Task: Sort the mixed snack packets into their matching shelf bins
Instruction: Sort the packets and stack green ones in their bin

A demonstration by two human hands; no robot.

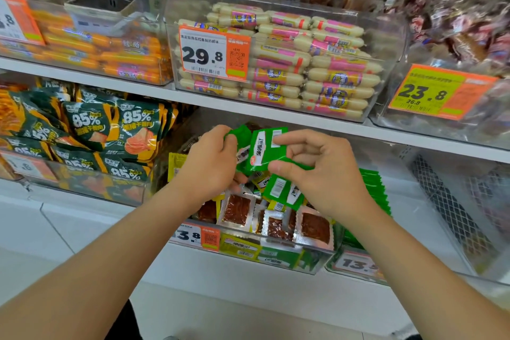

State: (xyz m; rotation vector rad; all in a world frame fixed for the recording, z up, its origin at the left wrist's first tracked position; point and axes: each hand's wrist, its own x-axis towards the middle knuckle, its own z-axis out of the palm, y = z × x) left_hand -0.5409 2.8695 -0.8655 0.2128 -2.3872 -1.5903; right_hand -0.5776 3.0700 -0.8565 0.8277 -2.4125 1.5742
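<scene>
While the left hand (212,163) grips a few green packets (240,134), the right hand (325,171) pinches another packet (264,150) between thumb and fingers, above the near bin (276,258).

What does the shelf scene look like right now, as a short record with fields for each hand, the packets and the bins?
left-hand grip: holds green packets
right-hand grip: pinches a single green packet at its right edge
mixed bin: clear, below both hands; green, yellow and red-filled clear packets jumbled together
neighbour bin: to the right, a green row of packets standing on edge
shelf above: clear sausage bin, white sausages, tag 29.8
</scene>
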